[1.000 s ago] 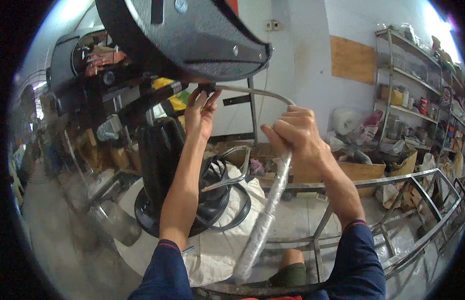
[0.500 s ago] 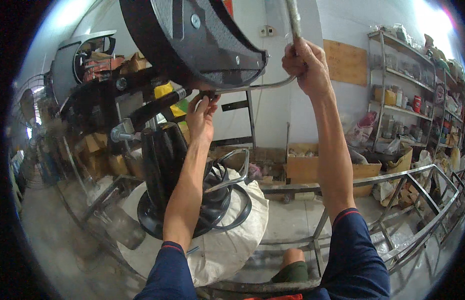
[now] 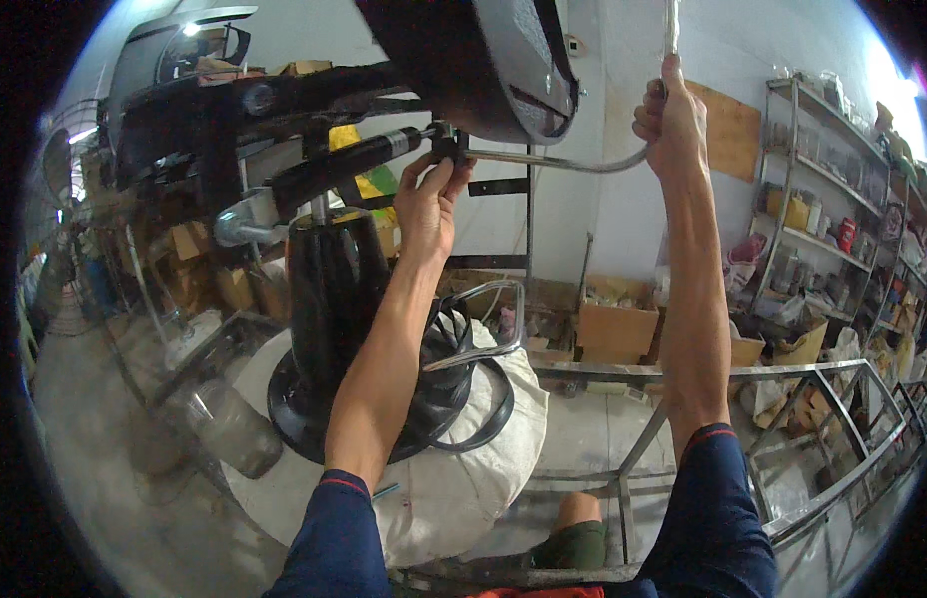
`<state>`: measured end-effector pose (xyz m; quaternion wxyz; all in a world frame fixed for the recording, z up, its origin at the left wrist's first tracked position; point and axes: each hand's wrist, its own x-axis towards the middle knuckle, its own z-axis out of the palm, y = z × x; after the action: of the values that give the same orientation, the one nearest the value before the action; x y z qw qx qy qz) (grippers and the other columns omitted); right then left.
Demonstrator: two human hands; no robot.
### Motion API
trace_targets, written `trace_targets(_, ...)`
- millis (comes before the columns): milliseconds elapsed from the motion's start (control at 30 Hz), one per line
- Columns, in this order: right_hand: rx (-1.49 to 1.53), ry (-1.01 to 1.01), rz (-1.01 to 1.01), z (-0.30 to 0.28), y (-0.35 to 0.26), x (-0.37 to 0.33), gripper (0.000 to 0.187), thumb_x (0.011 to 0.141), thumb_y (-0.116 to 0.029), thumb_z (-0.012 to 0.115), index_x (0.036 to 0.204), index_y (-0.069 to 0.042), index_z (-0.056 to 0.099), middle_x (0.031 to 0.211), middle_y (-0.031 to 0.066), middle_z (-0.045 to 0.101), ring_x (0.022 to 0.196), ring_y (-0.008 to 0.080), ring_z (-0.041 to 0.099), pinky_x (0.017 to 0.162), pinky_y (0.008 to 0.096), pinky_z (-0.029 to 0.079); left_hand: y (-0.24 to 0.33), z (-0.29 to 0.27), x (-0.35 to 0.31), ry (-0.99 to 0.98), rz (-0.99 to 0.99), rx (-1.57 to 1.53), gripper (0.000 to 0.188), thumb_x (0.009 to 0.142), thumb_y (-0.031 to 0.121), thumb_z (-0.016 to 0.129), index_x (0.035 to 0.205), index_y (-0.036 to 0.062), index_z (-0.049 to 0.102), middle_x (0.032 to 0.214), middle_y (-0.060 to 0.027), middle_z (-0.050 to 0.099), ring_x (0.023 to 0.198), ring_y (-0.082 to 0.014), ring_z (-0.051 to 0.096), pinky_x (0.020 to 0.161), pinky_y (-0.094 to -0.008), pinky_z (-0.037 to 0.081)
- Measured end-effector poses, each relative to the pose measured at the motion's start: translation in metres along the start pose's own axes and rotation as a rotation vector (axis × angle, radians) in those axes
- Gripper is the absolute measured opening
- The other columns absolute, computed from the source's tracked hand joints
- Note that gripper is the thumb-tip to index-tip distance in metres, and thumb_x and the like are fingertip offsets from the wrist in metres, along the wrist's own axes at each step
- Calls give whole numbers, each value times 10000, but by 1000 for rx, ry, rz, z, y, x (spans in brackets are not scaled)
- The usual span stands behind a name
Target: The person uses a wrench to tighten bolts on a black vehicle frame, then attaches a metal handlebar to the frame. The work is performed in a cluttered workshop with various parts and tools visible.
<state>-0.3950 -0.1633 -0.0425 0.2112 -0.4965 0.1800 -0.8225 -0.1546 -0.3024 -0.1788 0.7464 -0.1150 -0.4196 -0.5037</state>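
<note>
My right hand [image 3: 674, 125] is closed around the upright part of a bent metal tube [image 3: 573, 164], whose upper length looks wrapped in clear plastic. From there the tube bends and runs left under a large black padded-looking shell [image 3: 483, 65]. At its left end sits a small dark fitting [image 3: 448, 145], which my left hand [image 3: 430, 204] pinches from below with thumb and fingers. A black gas strut [image 3: 349, 167] points at this fitting from the left, under a black frame arm [image 3: 314, 97]. Below stands a black column [image 3: 334, 289] on a round black base.
The base rests on a round, white-covered surface [image 3: 483, 498] with black rings and a bent chrome tube [image 3: 498, 344]. A metal frame [image 3: 802, 371] spans the right. Cardboard boxes [image 3: 615, 329] and a loaded shelf [image 3: 822, 164] stand behind; a fan [image 3: 60, 199] is far left.
The black shell has tilted and shifted right and up in view. Both hands and the tube appear further right, and the fitting and strut end are now more exposed.
</note>
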Motion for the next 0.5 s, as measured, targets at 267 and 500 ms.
trace_targets(267,-43,-102,-188,-9,5,3,471,957,-477,640,728,-88,507,608,-34,391,480,72,323,427,246,202,-4,8,-1,-29,-40,-98,374,869,-88,643,1186,-61,446,1103,-258,638,996,-365,695,920,-387,612)
trace_targets(500,-87,-219,-498,10,-1,-7,551,994,-504,560,603,-128,463,486,-53,327,362,68,286,345,266,195,4,0,2,0,-63,-82,243,924,-22,631,1150,-82,566,1132,-205,663,1058,-338,678,940,-387,602)
